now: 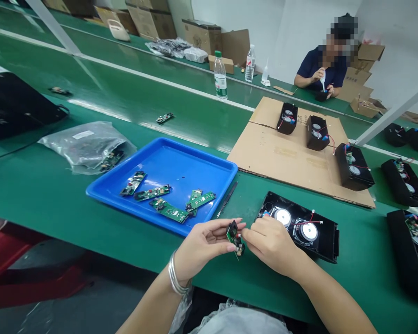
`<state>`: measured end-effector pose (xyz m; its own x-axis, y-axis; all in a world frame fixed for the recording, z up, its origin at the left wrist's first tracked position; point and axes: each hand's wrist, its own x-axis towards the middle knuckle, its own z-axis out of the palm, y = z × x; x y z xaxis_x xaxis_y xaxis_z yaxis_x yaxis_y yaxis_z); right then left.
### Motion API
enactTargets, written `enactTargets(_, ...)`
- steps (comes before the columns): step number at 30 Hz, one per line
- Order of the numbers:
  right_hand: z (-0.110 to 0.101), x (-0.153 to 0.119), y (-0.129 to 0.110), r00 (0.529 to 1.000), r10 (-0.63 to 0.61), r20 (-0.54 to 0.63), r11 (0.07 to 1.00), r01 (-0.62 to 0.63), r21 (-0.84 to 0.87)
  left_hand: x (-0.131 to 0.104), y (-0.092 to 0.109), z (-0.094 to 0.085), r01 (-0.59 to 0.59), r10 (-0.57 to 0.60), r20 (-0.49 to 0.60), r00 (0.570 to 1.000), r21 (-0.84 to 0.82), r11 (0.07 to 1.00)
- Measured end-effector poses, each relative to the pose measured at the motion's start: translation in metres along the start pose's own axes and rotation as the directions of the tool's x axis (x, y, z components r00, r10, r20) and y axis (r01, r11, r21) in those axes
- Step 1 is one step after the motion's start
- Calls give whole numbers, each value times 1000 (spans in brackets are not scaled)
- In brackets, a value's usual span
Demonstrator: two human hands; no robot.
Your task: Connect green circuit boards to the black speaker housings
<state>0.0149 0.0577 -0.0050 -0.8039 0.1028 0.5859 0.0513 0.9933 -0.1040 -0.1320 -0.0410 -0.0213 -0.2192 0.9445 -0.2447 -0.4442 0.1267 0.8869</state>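
Note:
My left hand (205, 241) is closed on a small green circuit board (234, 237), held on edge between thumb and fingers above the green table. My right hand (270, 241) is closed too, its thumb and fingertips pinched against the board's right side by a small red and white part. What it grips there is mostly hidden. Just beyond the right hand lies a black speaker box (320, 234), its inside facing up with two round silver speaker magnets and a thin red lead with white plugs. The right hand covers part of this box.
Several circuit boards lie in a blue tray (163, 153), with black tweezers (227, 199) beside it. Left of it sits a plastic bag (87, 144) of boards. More speaker boxes (354, 167) stand on cardboard (264, 144) and at right. A co-worker (322, 69) sits across the table.

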Motion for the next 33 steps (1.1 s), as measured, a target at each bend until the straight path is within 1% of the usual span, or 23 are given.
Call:
enactTargets(5, -1, -3, 2, 1000, -17, -25, 1000, 17, -15, 4, -2, 5, -26, 26, 1, 1000, 3, 1000)
enactTargets(9, -4, -2, 6, 1000, -21, 6, 998, 20, 60, 6, 1, 4, -37, 36, 58, 998, 8, 999)
enactTargets(11, -4, -2, 8, 1000, -22, 1, 996, 22, 87, 6, 2, 6, -38, 37, 69, 997, 6, 999)
enactTargets(15, -1, -1, 7, 1000, -3, -10, 997, 3, 75, 6, 5, 13, -47, 46, 21, 999, 43, 998)
enactTargets(17, -1, 0, 4, 999, 37, -8, 998, -36, 46, 7, 6, 17, -52, 53, -5, 999, 86, 995)
enactTargets(19, -9, -1, 4, 996, 85, 17, 996, -85, 14, 8, 8, 19, -47, 53, -31, 998, 148, 988)
enactTargets(21, -26, -9, 9, 985, 169, 37, 986, -168, -10, 8, 11, 19, -39, 56, -71, 996, 221, 974)
enactTargets(22, -37, -17, 14, 970, 239, 34, 971, -239, -25, 7, 12, 18, -26, 52, -93, 994, 257, 966)
enactTargets(23, -49, -27, 21, 940, 341, 17, 939, -339, -47, 6, 13, 17, -8, 43, -113, 993, 291, 957)
enactTargets(24, -62, -38, 28, 885, 465, -7, 882, -465, -77, 5, 14, 16, 17, 24, -126, 992, 319, 947)
enactTargets(25, -73, -51, 34, 802, 597, -19, 796, -595, -114, 5, 14, 14, 47, -3, -129, 992, 339, 939)
enactTargets(26, -81, -63, 40, 696, 718, -10, 688, -711, -149, 4, 13, 13, 77, -36, -122, 992, 352, 933)
enactTargets(27, -87, -74, 45, 583, 812, 11, 576, -800, -169, 4, 11, 12, 105, -72, -105, 992, 356, 929)
enactTargets(28, -90, -83, 48, 480, 876, 41, 479, -861, -168, 4, 9, 14, 135, -117, -70, 991, 354, 926)
enactTargets(29, -89, -89, 50, 406, 911, 72, 412, -899, -146, 5, 6, 16, 162, -165, -21, 986, 349, 923)
enactTargets(30, -85, -93, 50, 367, 926, 91, 375, -921, -104, 6, 2, 21, 182, -206, 31, 978, 347, 920)
enactTargets(31, -79, -94, 49, 357, 930, 90, 362, -931, -47, 7, -2, 27, 198, -239, 78, 968, 350, 916)
enactTargets(33, -65, -92, 47, 387, 921, 47, 382, -921, 80, 10, -8, 43, 219, -286, 138, 948, 367, 904)
